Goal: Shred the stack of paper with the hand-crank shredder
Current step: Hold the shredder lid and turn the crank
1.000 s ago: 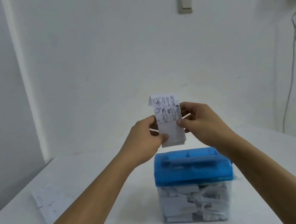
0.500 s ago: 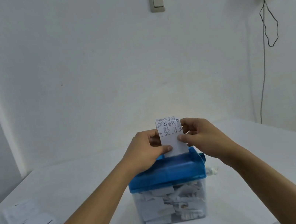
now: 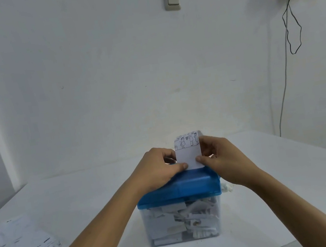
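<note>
Paper stack [image 3: 27,245] lies near me on the surface [image 3: 272,170], well left of the shredder [image 3: 179,189] — sheets still to do, I judge. The clear bin [image 3: 181,220] is already crowded with strips. Above it, my left hand [image 3: 159,171] and right hand [image 3: 223,156] pinch a folded sheet [image 3: 189,155] between thumbs and fingers, its lower edge at the blue top — cranking not yet started.

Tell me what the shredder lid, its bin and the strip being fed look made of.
The lid: glossy blue plastic, maybe translucent; soft highlights on moulded edges. The bin: clear smooth plastic; paper shreds show through its wall. The strip: thin matte white paper, printed line drawings, apparently folded; it stands upright, pinched by left hand and right hand.
</note>
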{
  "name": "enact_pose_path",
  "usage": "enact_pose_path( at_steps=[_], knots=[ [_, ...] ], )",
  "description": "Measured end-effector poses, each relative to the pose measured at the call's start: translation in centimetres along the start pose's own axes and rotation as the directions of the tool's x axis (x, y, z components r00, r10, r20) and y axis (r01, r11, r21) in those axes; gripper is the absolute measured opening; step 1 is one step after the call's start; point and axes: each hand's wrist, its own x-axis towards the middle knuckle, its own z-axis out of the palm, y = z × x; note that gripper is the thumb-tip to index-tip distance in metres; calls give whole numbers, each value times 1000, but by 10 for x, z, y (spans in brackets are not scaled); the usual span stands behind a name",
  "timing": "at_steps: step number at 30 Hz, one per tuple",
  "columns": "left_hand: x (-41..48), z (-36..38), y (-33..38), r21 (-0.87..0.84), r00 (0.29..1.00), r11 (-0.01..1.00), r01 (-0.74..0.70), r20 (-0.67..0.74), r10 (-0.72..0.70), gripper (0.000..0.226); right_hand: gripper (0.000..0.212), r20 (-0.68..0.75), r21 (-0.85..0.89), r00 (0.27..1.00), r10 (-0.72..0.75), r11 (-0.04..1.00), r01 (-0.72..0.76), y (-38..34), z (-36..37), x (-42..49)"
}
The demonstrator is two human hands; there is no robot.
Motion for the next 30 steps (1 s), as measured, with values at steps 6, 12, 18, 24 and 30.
enact_pose_path(
  at_steps=[6,12,18,24,30],
  knots=[
    [2,3,-3,59,1000,998,20,-1,-20,21,27,-148,135,986,82,989,-62,21,-1,-15],
    [3,6,-5,89,999,995,47,16,-49,25,46,-38,44,993,116,992,-114,55,13,-60],
    [-1,4,1,97,999,995,13,29,-16,12,40,32,-277,999,-15,961,23,59,34,-81],
    [-3,-1,1,54,999,999,5,34,-7,9,37,57,-301,998,-20,953,36,66,36,-75],
    [-2,2,1,7,1000,1000,20,20,-20,15,30,50,-302,999,-15,953,30,73,37,-73]
  ],
)
